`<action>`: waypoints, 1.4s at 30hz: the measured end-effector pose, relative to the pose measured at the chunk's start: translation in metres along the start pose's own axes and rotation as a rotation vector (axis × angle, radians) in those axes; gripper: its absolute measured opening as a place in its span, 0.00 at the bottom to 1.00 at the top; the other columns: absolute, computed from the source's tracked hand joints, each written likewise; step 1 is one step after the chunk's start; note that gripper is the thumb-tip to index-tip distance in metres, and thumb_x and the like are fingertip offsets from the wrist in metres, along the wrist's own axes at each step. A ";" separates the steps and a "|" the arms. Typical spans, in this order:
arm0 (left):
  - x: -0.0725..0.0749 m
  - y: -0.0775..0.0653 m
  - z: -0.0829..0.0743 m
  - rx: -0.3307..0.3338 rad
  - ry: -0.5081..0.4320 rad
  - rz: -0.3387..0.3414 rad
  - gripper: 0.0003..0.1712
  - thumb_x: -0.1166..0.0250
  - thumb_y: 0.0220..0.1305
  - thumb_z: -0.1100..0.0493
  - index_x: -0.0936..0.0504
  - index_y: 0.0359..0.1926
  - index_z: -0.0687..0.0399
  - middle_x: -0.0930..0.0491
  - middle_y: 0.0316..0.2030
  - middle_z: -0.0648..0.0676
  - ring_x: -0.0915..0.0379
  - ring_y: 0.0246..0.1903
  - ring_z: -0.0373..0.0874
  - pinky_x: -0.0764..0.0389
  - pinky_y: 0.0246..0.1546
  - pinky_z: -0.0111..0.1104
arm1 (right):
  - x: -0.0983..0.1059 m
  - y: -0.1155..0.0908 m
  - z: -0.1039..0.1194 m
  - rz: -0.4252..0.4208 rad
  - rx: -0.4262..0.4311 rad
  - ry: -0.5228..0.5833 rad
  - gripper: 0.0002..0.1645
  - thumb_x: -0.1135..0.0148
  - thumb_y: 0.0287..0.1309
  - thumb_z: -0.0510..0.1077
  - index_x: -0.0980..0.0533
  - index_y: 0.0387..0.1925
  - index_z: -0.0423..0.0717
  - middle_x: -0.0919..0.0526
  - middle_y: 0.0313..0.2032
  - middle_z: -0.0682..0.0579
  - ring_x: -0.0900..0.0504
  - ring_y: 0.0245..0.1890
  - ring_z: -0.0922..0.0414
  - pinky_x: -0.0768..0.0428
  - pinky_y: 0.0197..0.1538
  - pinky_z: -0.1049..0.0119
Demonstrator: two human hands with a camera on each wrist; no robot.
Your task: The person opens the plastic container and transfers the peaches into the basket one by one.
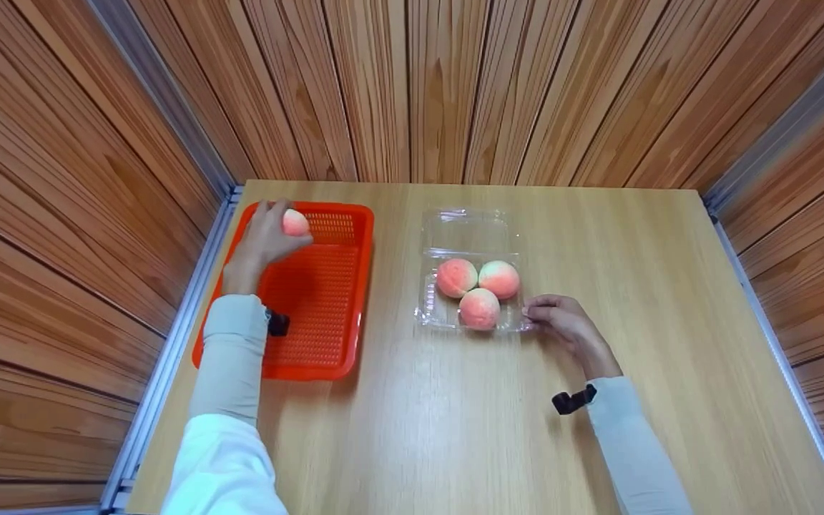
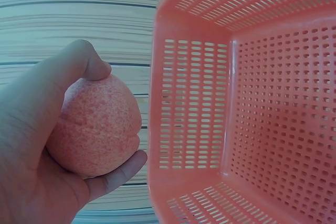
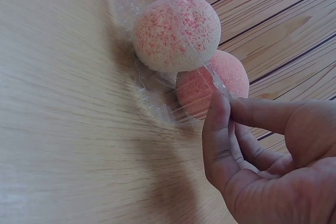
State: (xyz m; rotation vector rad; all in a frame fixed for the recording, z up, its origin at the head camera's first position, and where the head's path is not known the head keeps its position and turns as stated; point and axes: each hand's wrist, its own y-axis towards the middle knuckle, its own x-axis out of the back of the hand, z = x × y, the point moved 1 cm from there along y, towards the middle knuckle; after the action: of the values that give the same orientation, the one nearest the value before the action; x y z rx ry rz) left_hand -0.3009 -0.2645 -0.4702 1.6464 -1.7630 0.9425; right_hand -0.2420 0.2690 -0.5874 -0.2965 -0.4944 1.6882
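In my left hand (image 1: pixel 263 239) is a peach (image 1: pixel 295 222), pink and pale, held above the far left part of the red basket (image 1: pixel 368 286). The left wrist view shows the thumb on one side of this peach (image 2: pixel 100 124) and the fingers around the other, with the basket's slotted wall (image 2: pixel 191 103) beside it. My right hand (image 1: pixel 562 318) pinches the near right rim of a clear plastic clamshell box (image 1: pixel 448 315). Three peaches sit inside the box: one at the left (image 1: pixel 456 277), one at the right (image 1: pixel 499 279), one in front (image 1: pixel 479 309). Thumb and forefinger meet on the rim in the right wrist view.
The clamshell's lid (image 1: pixel 466 227) lies folded back, away from me. Light wooden table (image 1: pixel 412 429) spreads between basket and box and on toward me. Wood-plank walls (image 1: pixel 440 93) close in the back and both sides, with metal rails (image 1: pixel 169 357) along the table's side edges.
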 end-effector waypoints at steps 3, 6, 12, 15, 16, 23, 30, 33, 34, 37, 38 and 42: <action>0.001 0.001 0.002 0.007 -0.001 0.002 0.48 0.30 0.67 0.47 0.40 0.81 0.57 0.47 0.79 0.71 0.34 0.67 0.66 0.24 0.68 0.62 | 0.000 -0.001 0.001 0.001 -0.004 -0.003 0.23 0.38 0.72 0.33 0.27 0.64 0.25 0.14 0.39 0.53 0.14 0.40 0.61 0.12 0.50 0.67; 0.002 0.001 0.004 0.010 -0.002 0.003 0.50 0.30 0.67 0.47 0.41 0.82 0.58 0.49 0.80 0.71 0.35 0.68 0.67 0.26 0.69 0.63 | 0.000 -0.001 0.001 0.004 -0.004 -0.004 0.23 0.39 0.73 0.33 0.27 0.63 0.25 0.14 0.40 0.52 0.14 0.40 0.61 0.12 0.51 0.66; 0.002 -0.001 0.009 -0.002 -0.002 -0.003 0.48 0.30 0.67 0.47 0.41 0.81 0.57 0.45 0.77 0.71 0.32 0.63 0.65 0.23 0.66 0.61 | 0.000 -0.002 0.002 0.007 -0.004 -0.006 0.23 0.39 0.73 0.34 0.27 0.64 0.26 0.14 0.40 0.53 0.15 0.40 0.61 0.12 0.52 0.65; 0.002 -0.002 0.011 0.006 -0.001 0.004 0.49 0.31 0.68 0.47 0.42 0.82 0.57 0.45 0.77 0.71 0.33 0.63 0.65 0.24 0.67 0.60 | -0.001 -0.002 0.002 0.001 -0.003 0.002 0.22 0.39 0.73 0.33 0.26 0.63 0.26 0.14 0.39 0.53 0.14 0.40 0.61 0.12 0.50 0.66; 0.002 -0.002 0.012 0.010 -0.002 0.006 0.49 0.31 0.68 0.47 0.43 0.82 0.58 0.45 0.77 0.71 0.33 0.64 0.65 0.24 0.68 0.60 | -0.001 -0.002 0.002 0.003 0.001 0.004 0.22 0.38 0.72 0.33 0.26 0.62 0.25 0.14 0.39 0.53 0.14 0.40 0.61 0.12 0.49 0.67; 0.002 -0.001 0.018 0.014 0.008 -0.004 0.44 0.33 0.67 0.47 0.37 0.78 0.57 0.42 0.75 0.70 0.31 0.60 0.64 0.22 0.63 0.60 | -0.001 -0.002 0.001 0.005 0.018 0.034 0.21 0.38 0.72 0.32 0.27 0.61 0.23 0.13 0.38 0.52 0.13 0.38 0.61 0.12 0.45 0.70; -0.002 -0.001 0.022 0.012 0.010 0.007 0.43 0.33 0.68 0.47 0.36 0.77 0.58 0.42 0.74 0.71 0.30 0.58 0.64 0.20 0.61 0.59 | -0.002 -0.004 0.001 0.005 0.016 0.026 0.22 0.38 0.72 0.33 0.27 0.62 0.24 0.13 0.38 0.54 0.13 0.38 0.62 0.12 0.47 0.69; -0.004 -0.001 0.024 0.016 0.006 0.019 0.44 0.32 0.68 0.47 0.37 0.78 0.59 0.42 0.75 0.71 0.30 0.59 0.65 0.21 0.62 0.59 | -0.001 -0.004 0.001 0.002 0.010 0.010 0.22 0.38 0.72 0.33 0.27 0.62 0.25 0.13 0.38 0.53 0.13 0.38 0.62 0.12 0.48 0.68; -0.004 -0.001 0.025 0.019 0.003 0.023 0.44 0.32 0.69 0.47 0.37 0.78 0.58 0.43 0.75 0.71 0.31 0.60 0.65 0.22 0.63 0.60 | -0.001 -0.004 0.002 0.001 0.009 0.006 0.22 0.39 0.73 0.33 0.27 0.63 0.25 0.13 0.39 0.53 0.13 0.39 0.61 0.12 0.49 0.68; -0.005 0.000 0.028 0.029 -0.007 0.035 0.46 0.32 0.69 0.46 0.39 0.80 0.58 0.45 0.77 0.72 0.33 0.65 0.66 0.25 0.68 0.62 | -0.001 -0.005 0.002 -0.005 0.005 -0.008 0.21 0.39 0.73 0.34 0.26 0.63 0.26 0.14 0.40 0.53 0.14 0.39 0.61 0.12 0.51 0.66; -0.005 -0.001 0.029 0.034 -0.009 0.040 0.47 0.32 0.70 0.46 0.41 0.81 0.58 0.47 0.79 0.72 0.35 0.68 0.67 0.28 0.70 0.62 | -0.001 -0.005 0.003 -0.004 0.004 -0.015 0.21 0.39 0.74 0.34 0.26 0.63 0.26 0.14 0.40 0.52 0.14 0.39 0.60 0.12 0.51 0.65; -0.005 0.000 0.034 0.056 -0.021 0.066 0.53 0.33 0.71 0.45 0.49 0.85 0.58 0.56 0.83 0.72 0.46 0.78 0.70 0.39 0.77 0.65 | -0.002 -0.005 0.004 -0.004 0.001 -0.023 0.21 0.39 0.74 0.35 0.26 0.63 0.27 0.14 0.40 0.52 0.14 0.39 0.61 0.12 0.52 0.64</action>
State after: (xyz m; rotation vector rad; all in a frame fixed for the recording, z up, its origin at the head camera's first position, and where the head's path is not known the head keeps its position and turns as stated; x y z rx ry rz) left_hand -0.2980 -0.2884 -0.4948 1.6473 -1.8299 1.0162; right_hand -0.2387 0.2670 -0.5818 -0.2753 -0.5110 1.6891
